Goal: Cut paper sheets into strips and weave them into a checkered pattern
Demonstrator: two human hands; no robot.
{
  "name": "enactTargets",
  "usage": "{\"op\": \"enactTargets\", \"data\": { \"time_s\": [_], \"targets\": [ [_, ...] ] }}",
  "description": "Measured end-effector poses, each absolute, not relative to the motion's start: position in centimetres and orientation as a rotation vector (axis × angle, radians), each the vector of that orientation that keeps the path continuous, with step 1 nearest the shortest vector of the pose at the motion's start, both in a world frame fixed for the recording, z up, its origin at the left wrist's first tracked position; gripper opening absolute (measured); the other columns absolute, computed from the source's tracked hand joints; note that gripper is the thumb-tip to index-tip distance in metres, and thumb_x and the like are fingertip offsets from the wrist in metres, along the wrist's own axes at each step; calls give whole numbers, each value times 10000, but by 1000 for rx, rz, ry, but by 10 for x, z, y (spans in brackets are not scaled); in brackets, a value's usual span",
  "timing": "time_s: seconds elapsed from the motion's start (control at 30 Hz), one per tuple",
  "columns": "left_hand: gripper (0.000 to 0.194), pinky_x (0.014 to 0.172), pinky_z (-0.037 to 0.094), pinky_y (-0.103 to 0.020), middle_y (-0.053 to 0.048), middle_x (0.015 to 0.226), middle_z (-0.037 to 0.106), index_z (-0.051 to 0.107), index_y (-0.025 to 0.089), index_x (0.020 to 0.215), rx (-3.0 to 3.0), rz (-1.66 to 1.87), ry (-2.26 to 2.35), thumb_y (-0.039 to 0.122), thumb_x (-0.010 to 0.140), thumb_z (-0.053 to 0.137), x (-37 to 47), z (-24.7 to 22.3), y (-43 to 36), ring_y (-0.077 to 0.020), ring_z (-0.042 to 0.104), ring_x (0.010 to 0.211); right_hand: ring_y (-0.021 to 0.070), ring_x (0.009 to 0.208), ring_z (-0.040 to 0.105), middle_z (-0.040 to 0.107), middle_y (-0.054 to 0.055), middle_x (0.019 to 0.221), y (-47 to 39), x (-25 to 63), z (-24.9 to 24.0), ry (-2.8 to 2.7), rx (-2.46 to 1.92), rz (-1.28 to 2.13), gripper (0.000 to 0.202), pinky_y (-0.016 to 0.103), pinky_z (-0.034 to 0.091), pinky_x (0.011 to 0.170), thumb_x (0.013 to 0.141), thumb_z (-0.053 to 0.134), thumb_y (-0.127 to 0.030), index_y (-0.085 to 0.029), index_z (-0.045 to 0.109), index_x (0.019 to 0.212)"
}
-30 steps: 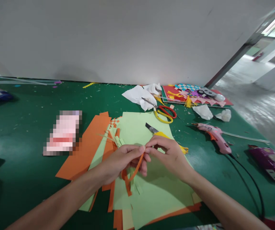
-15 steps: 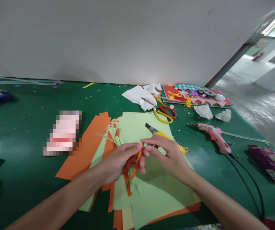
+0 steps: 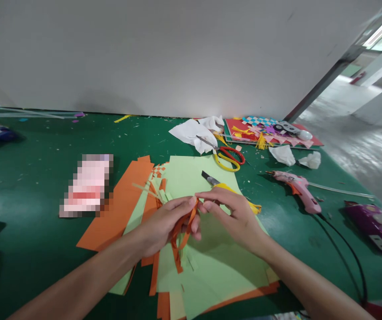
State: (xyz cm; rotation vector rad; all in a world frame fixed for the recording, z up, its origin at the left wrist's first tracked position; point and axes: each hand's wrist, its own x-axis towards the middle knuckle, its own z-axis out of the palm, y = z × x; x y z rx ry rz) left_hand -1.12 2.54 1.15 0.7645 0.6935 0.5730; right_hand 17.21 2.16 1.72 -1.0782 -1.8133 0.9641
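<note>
An orange paper strip point(image 3: 187, 234), bent into a loop, hangs from my left hand point(image 3: 164, 226), whose thumb and fingers pinch it near the top. My right hand point(image 3: 236, 215) meets the left one there, its index finger and thumb closed around the strip's upper end, partly hidden by the fingers. Both hands are above a light green paper sheet point(image 3: 224, 262). Just beyond the right hand lies a yellow utility knife point(image 3: 226, 188) with its blade out. Loose green and orange strips point(image 3: 164, 191) lie beyond the left hand, beside a small orange-and-white checkered piece point(image 3: 159, 170).
Orange sheets point(image 3: 117, 209) and a blurred-out pink rectangle point(image 3: 89, 186) lie left. Scissors point(image 3: 229, 158) rest by crumpled white tissue point(image 3: 191, 133). At right are a pink glue gun point(image 3: 299, 191) with a cord and a purple tool point(image 3: 374, 226). A wall point(image 3: 144, 58) stands behind the table.
The fingertips have shifted very slightly and the orange loop has tilted a little to the left. Everything else on the table stays where it was.
</note>
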Motion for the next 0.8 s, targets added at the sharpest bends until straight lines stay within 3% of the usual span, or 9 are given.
{"op": "enactTargets", "data": {
  "time_s": [0.8],
  "targets": [
    [313,634,461,-197,11,617,544,638,149,904,761,579,673,395,960,453,-12,12,26,-103,577,608,145,761,615,688,3,802,21,173,19,-1820,-1116,921,202,281,469,695,912,515,-220,-239,712,947]
  ]
}}
